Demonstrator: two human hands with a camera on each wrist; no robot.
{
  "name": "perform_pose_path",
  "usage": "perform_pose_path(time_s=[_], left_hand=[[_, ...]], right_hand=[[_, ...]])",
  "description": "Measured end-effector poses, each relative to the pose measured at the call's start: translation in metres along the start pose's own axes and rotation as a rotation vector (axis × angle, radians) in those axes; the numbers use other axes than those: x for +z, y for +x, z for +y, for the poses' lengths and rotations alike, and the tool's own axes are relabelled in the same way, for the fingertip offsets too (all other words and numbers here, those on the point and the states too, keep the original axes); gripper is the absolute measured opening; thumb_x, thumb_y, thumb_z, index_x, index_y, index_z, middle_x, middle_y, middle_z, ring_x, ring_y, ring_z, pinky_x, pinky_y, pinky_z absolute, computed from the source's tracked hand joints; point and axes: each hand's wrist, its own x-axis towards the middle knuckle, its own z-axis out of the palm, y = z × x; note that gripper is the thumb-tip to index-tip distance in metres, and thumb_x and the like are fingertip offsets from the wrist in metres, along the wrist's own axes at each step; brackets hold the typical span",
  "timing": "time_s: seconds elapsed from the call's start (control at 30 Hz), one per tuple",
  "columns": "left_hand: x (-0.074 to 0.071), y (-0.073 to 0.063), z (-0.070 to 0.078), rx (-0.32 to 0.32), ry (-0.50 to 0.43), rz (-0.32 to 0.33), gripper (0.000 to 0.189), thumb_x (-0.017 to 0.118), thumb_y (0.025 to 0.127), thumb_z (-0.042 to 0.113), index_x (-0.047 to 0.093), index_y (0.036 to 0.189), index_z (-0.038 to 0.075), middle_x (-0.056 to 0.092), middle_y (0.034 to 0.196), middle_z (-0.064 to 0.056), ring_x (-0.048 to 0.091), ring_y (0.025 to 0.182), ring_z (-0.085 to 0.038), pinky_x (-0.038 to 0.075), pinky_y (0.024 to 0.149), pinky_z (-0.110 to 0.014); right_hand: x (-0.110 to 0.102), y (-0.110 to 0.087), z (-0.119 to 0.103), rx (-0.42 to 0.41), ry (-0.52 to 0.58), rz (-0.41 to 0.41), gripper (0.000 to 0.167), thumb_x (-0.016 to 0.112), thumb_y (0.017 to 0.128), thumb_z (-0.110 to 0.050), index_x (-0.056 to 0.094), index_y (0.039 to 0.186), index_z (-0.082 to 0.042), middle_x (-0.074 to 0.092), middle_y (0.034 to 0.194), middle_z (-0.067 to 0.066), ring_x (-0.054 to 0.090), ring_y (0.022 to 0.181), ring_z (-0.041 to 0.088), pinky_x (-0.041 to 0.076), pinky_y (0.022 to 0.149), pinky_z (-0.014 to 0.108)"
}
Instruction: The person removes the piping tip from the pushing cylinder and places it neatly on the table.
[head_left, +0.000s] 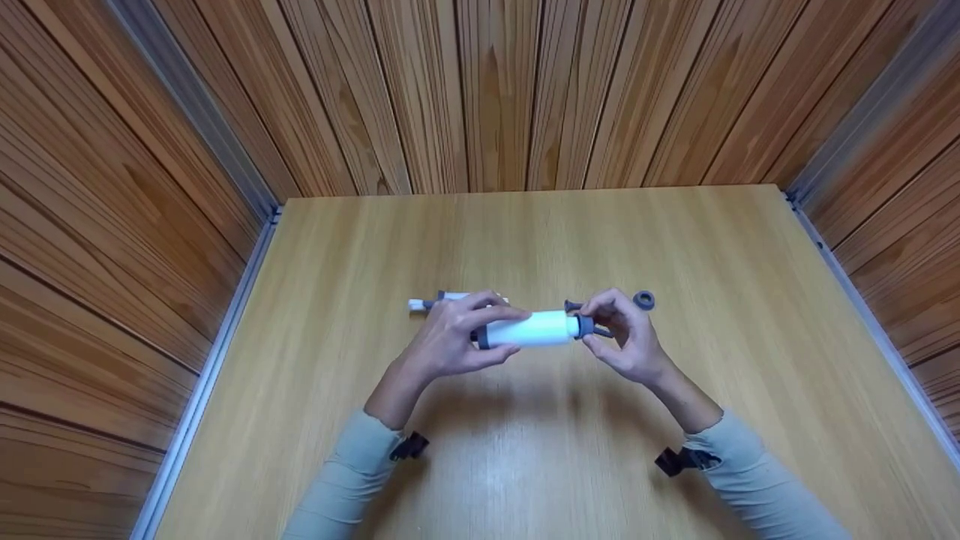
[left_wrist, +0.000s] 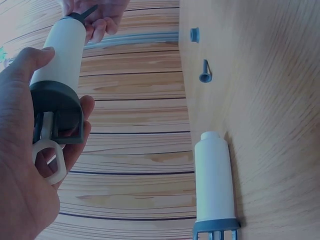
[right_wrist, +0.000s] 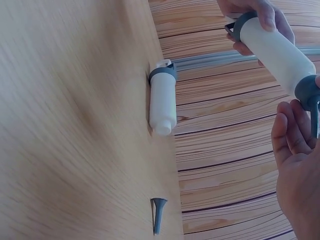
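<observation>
A white icing syringe (head_left: 536, 330) is held level above the table between my hands. My left hand (head_left: 465, 330) grips its barrel, thumb on one side and fingers on the other. A dark grey end cap and a white ring handle (left_wrist: 59, 165) on the plunger show at the palm side in the left wrist view. At the other end, my right hand (head_left: 626, 337) pinches a dark grey collar (head_left: 584, 326) with a thin spout (right_wrist: 314, 117). The collar sits against the white neck; how firmly it is seated I cannot tell.
A second white syringe (left_wrist: 215, 177) with a grey cap lies on the table (head_left: 540, 465), behind my left hand in the head view. A small grey funnel-shaped nozzle (right_wrist: 158, 212) and a grey ring (head_left: 643, 300) lie farther right. Wooden walls (head_left: 495, 97) enclose the table.
</observation>
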Motion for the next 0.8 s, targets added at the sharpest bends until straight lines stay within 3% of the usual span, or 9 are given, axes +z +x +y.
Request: perform_pose_path(time_s=[0.13, 0.37, 0.6, 0.8], left_hand=[[0.002, -0.003, -0.002, -0.009, -0.029, -0.006, 0.042, 0.09, 0.094, 0.032, 0.082, 0.134, 0.02, 0.081, 0.127, -0.011, 0.08, 0.099, -0.028, 0.065, 0.078, -0.035], [0.003, -0.01, -0.005, -0.026, -0.07, 0.008, 0.042, 0.091, 0.094, 0.03, 0.083, 0.133, 0.019, 0.082, 0.127, -0.011, 0.082, 0.104, -0.029, 0.068, 0.082, -0.036], [0.007, -0.022, -0.013, -0.032, -0.067, 0.013, 0.04, 0.091, 0.092, 0.028, 0.084, 0.13, 0.017, 0.083, 0.123, -0.012, 0.08, 0.1, -0.029, 0.065, 0.077, -0.035], [0.009, -0.036, -0.021, -0.087, -0.078, -0.029, 0.04, 0.09, 0.094, 0.028, 0.083, 0.133, 0.019, 0.081, 0.126, -0.011, 0.078, 0.105, -0.029, 0.066, 0.087, -0.038]], right_hand=[[-0.001, -0.002, 0.002, -0.014, 0.018, -0.001, 0.031, 0.068, 0.088, 0.021, 0.052, 0.115, 0.023, 0.068, 0.126, -0.01, 0.071, 0.107, 0.005, 0.061, 0.094, 0.018], [-0.001, -0.002, 0.004, -0.027, 0.039, 0.001, 0.038, 0.06, 0.078, 0.031, 0.051, 0.114, 0.024, 0.069, 0.12, -0.01, 0.071, 0.105, 0.002, 0.061, 0.093, 0.017], [-0.001, -0.003, 0.003, -0.022, 0.06, 0.007, 0.037, 0.058, 0.079, 0.03, 0.051, 0.114, 0.023, 0.069, 0.115, -0.007, 0.07, 0.102, 0.002, 0.061, 0.091, 0.017], [-0.001, -0.003, 0.003, -0.006, 0.061, 0.017, 0.034, 0.059, 0.08, 0.028, 0.052, 0.113, 0.023, 0.069, 0.114, -0.008, 0.07, 0.1, 0.003, 0.061, 0.09, 0.017]])
